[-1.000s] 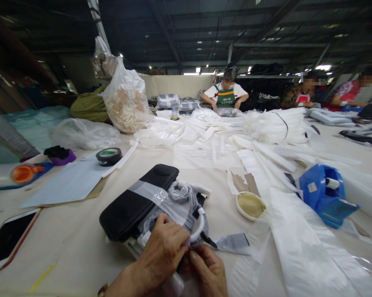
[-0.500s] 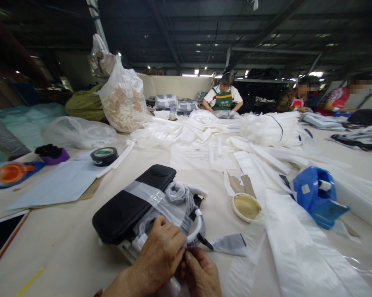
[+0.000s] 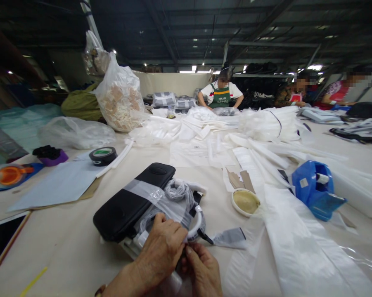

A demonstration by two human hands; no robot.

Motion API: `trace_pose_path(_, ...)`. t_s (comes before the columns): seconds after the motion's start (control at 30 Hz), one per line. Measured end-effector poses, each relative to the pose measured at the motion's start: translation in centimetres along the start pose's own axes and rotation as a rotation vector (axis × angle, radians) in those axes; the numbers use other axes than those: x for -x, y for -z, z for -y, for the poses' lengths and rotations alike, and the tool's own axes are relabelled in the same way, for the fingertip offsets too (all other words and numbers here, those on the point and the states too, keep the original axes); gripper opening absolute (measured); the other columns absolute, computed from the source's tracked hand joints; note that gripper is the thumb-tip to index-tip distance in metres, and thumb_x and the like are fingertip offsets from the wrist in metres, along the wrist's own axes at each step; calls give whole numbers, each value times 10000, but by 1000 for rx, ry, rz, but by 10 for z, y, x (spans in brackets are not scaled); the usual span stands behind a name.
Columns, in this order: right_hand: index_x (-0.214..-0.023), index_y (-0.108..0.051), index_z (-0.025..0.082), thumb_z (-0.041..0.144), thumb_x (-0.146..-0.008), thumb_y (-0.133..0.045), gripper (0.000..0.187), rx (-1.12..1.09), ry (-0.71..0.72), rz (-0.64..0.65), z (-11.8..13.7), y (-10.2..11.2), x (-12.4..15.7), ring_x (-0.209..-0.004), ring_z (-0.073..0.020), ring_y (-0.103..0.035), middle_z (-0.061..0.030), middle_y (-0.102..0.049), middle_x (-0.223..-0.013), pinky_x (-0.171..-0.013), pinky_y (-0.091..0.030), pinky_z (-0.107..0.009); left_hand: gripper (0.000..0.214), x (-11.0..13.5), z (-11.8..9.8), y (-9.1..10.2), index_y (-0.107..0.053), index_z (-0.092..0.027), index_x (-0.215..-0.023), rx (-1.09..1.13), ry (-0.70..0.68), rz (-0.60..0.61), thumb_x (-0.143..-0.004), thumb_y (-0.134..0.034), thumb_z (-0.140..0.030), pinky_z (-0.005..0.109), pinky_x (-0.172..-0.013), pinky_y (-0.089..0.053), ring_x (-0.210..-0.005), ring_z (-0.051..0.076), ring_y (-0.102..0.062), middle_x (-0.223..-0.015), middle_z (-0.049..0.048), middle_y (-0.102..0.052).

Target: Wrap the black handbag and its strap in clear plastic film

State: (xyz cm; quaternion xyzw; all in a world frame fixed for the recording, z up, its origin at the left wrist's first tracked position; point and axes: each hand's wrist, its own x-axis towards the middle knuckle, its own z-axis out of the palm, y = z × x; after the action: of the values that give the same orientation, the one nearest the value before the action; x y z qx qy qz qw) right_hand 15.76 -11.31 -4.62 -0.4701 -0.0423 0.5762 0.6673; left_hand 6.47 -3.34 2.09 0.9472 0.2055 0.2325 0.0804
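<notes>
A black zip-type case (image 3: 133, 202) with a clear plastic strip (image 3: 151, 194) across it lies tilted on the table in front of me. Beside it are a coiled grey cord (image 3: 179, 194) in plastic and a white curved tube (image 3: 198, 225). My left hand (image 3: 164, 243) is closed over the near edge of this bundle, its fingertips meeting those of my right hand (image 3: 201, 264). My right thumb and fingers pinch something small and dark that I cannot make out. A black strap with a grey tab (image 3: 231, 238) sticks out to the right.
Right of the bundle are a round lid with yellowish paste (image 3: 246, 202), white plastic sleeves (image 3: 297, 235) and a blue tape dispenser (image 3: 317, 189). Leftward lie a phone (image 3: 4, 239), black tape roll (image 3: 103, 156) and pale sheets (image 3: 55, 181). Co-workers sit across the table, one in a green apron (image 3: 222, 97).
The view has shifted slightly. Both hands stay close together at the bundle's near edge, with only small finger movement.
</notes>
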Motion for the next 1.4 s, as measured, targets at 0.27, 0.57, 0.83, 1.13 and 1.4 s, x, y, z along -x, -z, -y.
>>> trace_pose_path(0.27, -782, -640, 108, 595, -534, -786, 566, 138, 108, 76, -9, 15, -8, -454, -77, -502, 16, -602, -515, -456, -386, -190, 160, 0, 2, 2, -541, -185, -776, 43, 54, 40, -708, -482, -53, 353, -726, -198, -701, 176, -470, -719, -6, -574)
trace_pose_path(0.57, -780, -581, 156, 637, -654, -677, 506, 254, 145, 145, -10, 18, -7, -430, -82, -464, 35, -556, -511, -423, -345, -195, 155, 1, -1, -1, -512, -172, -726, -69, -31, -15, -733, -448, -30, 355, -713, -210, -667, 184, -452, -685, 8, -547)
trace_pose_path(0.83, -717, -530, 167, 668, -643, -656, 521, 300, 188, 120, -2, 11, 0, -455, -77, -451, 41, -532, -524, -446, -354, -194, 104, -8, 2, 10, -555, -170, -754, -23, 91, 241, -740, -496, -86, 378, -727, -239, -714, 198, -516, -730, 14, -592)
trace_pose_path(1.13, -661, -504, 177, 617, -578, -661, 474, 326, 134, 2, 11, -7, 10, -410, -73, -386, 60, -465, -460, -406, -282, -200, 102, -9, -3, 8, -509, -155, -726, -135, 30, 251, -732, -467, -62, 398, -723, -273, -703, 230, -510, -723, 39, -571)
trace_pose_path(1.4, -656, -451, 191, 427, -621, -606, 284, 198, 49, 26, 11, -13, 11, -419, -51, -343, 81, -434, -482, -411, -240, -186, 181, -4, -9, 1, -455, -168, -698, -223, -123, 55, -785, -400, -21, 365, -686, -246, -622, 222, -432, -667, 35, -506)
